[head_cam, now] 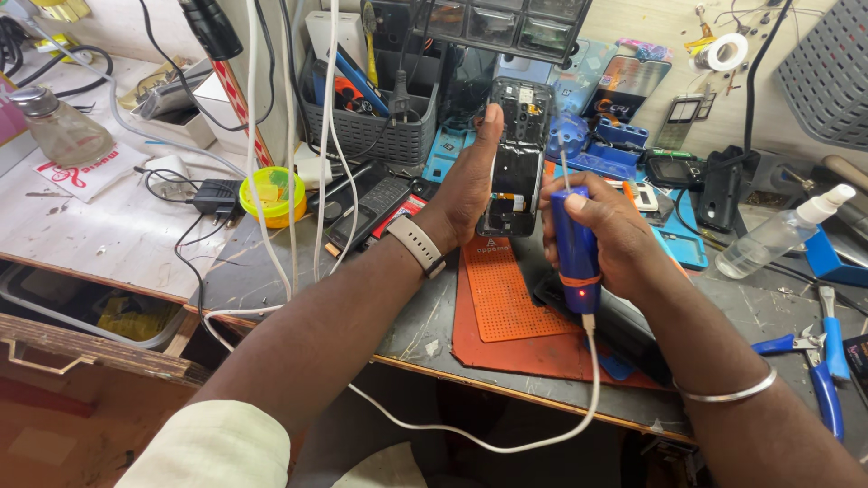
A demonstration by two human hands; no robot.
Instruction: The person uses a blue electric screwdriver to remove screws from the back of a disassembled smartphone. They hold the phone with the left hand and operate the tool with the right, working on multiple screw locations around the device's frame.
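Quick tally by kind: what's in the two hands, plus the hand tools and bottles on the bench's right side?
Opened phones, in left hand: 1
Blue powered drivers, in right hand: 1
Blue-handled pliers: 1
Clear spray bottles: 1
Total: 4
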